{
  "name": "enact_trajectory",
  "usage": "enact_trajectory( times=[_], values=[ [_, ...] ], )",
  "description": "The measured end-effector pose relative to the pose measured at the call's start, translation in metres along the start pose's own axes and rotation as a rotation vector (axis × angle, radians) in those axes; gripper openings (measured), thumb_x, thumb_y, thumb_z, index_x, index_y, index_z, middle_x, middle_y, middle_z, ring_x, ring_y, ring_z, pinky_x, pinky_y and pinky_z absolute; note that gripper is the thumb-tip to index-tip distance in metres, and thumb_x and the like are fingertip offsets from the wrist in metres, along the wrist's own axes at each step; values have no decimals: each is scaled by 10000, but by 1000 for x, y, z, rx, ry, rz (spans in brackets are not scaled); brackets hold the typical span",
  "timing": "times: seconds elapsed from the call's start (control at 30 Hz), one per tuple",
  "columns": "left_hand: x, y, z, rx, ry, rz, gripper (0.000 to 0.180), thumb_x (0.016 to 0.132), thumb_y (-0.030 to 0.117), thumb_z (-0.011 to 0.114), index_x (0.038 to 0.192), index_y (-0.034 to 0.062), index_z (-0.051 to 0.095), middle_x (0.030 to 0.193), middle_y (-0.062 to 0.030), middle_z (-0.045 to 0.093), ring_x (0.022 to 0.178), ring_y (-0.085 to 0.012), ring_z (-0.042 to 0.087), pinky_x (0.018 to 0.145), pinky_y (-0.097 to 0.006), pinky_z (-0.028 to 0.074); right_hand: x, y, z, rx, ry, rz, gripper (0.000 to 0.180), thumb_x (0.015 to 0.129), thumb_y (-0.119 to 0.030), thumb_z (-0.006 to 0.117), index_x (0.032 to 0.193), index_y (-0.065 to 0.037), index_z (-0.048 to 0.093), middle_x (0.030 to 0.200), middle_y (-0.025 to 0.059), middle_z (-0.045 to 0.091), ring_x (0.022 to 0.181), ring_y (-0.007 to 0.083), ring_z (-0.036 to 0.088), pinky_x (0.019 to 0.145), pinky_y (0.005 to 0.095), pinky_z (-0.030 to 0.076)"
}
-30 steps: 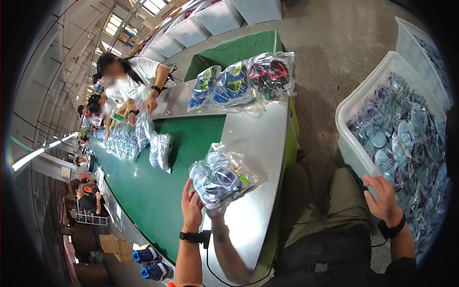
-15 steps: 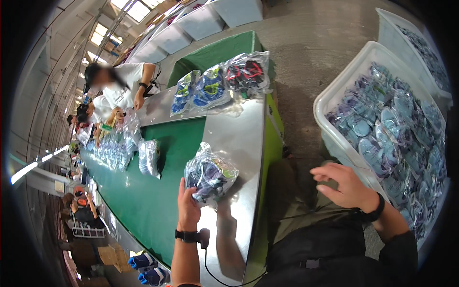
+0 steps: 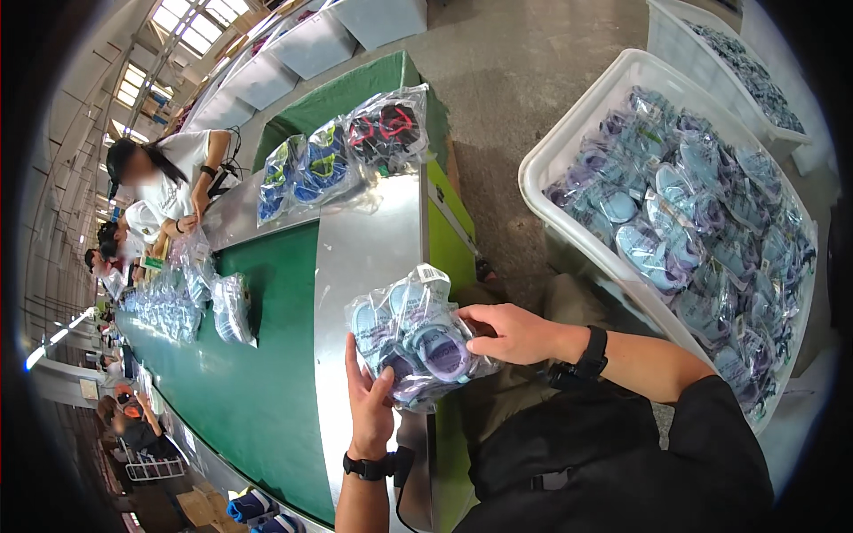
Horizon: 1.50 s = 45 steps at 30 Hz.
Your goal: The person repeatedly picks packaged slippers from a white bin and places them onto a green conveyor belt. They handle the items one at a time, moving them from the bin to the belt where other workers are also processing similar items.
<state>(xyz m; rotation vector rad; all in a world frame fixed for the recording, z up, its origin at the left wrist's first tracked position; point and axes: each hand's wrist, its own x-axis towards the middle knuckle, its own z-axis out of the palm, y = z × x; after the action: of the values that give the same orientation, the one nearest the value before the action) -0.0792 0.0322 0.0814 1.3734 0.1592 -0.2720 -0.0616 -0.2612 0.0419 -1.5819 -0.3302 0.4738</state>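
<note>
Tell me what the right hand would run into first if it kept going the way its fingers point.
The right hand points toward the person's left and already touches the clear bag of light blue and purple shoes. That bag is first. Beyond it lie the left hand and the metal table edge, though depth is uncertain.

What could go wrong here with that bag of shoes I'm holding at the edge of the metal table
The clear bag of shoes sits at the edge of the metal table, partly overhanging toward your lap. If the left hand or right hand loosens, it may slide off. The plastic looks slick and loose, so the shoes could shift inside as you grip. The white bin full of similar bags stands close by your right elbow; a wide swing might knock it.
</note>
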Motion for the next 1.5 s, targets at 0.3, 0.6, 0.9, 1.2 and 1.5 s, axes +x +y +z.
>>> enact_trajectory(
  times=[0.3,0.6,0.9,1.2,1.5],
  values=[
    [-6,-4,4,-162,-52,-24,1002,1020,102,696,1753,161,16,1562,-200,511,1267,-248,654,1005,-394,583,6,10,-8,189,5,16,402,1015,-128,583,1375,37,653,1143,81,736,1028,129,640,935,316,513],
    [-15,-1,39,-315,34,-84,963,1030,105,620,1747,144,-22,1680,-233,343,1456,-362,519,1166,-524,499,-4,-29,-19,-99,322,-57,393,1020,-252,666,1306,18,665,1143,175,727,1086,310,693,980,392,518],
    [-2,-16,75,-326,-14,-63,776,1083,309,623,1730,191,212,1669,-100,447,1513,-295,483,1265,-493,402,-33,-82,-7,-918,347,-766,443,876,-329,779,1232,-83,684,1251,101,685,1264,325,628,1184,531,374],
    [-4,-12,121,-634,-100,-300,478,1096,153,603,1548,46,490,1249,-144,719,1139,-316,707,1078,-503,558,-39,-72,-13,-1317,372,-782,242,905,-223,661,1096,-80,700,991,33,689,993,216,664,1023,435,465],
    [-10,-6,70,-71,-109,-129,529,1103,75,589,1605,46,425,1275,-155,705,1134,-277,713,1007,-453,601,-119,-82,-221,-1689,588,-555,315,932,-117,656,1244,-74,673,1191,92,688,1159,269,687,1084,495,495]
  ],
)
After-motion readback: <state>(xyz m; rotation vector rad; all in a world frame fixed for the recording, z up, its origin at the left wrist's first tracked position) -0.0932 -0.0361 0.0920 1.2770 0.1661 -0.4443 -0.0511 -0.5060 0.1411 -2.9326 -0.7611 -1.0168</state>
